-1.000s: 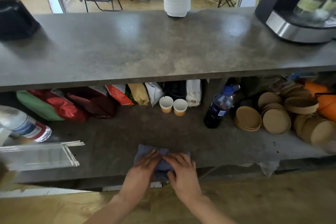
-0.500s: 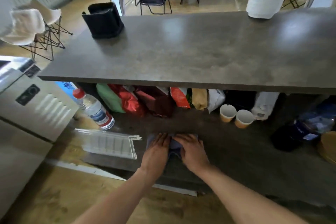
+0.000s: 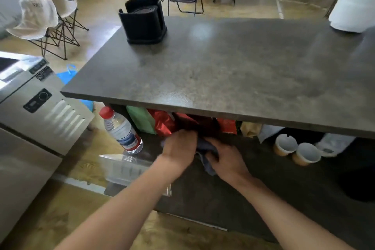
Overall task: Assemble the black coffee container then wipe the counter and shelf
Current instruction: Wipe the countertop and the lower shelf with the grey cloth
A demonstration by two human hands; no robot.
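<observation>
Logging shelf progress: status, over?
Left hand and right hand both on blue cloth, lower shelf. Snack bags directly ahead. Black container assembled on counter.

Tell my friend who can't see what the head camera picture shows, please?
Both hands, left hand and right hand, press a blue-grey cloth on the lower shelf beneath a grey counter. A black coffee container stands on the counter; a water bottle and two paper cups share the shelf.

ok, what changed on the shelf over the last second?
Both hands, left hand and right hand, pushed the blue cloth from the shelf's front edge leftward and deeper, up to the red bag. The two paper cups, water bottle and black container stayed put.
</observation>
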